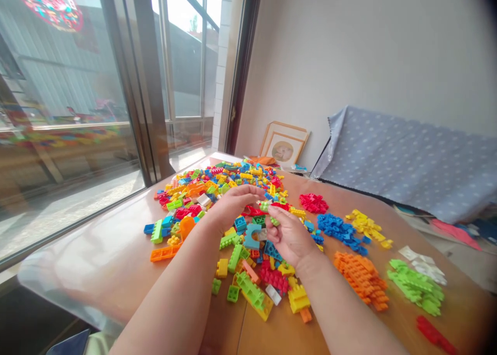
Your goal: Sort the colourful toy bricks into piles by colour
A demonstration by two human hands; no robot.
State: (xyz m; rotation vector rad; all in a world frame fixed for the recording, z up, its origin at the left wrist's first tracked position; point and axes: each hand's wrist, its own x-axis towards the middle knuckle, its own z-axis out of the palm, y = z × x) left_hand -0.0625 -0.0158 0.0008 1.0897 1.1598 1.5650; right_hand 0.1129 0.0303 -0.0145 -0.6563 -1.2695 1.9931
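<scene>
A big mixed heap of coloured toy bricks [252,287] spreads over the wooden table [97,272]. My left hand [240,202] reaches over the middle of the heap, palm turned inward, fingers stretched out toward the right and slightly curled. Close by on its right, my right hand [287,233] is closed on small light green bricks [275,221], pinched between thumb and fingers. Another small green piece [264,206] shows between the two hands, at the right thumb tip. A blue arch brick [252,237] lies just below the hands.
Sorted piles lie to the right: red [313,203], blue [341,232], yellow [368,227], orange [361,280], green [416,286] and white [423,264]. A red piece [435,334] lies near the right edge. Glass doors stand left; a dotted cloth [407,158] hangs behind.
</scene>
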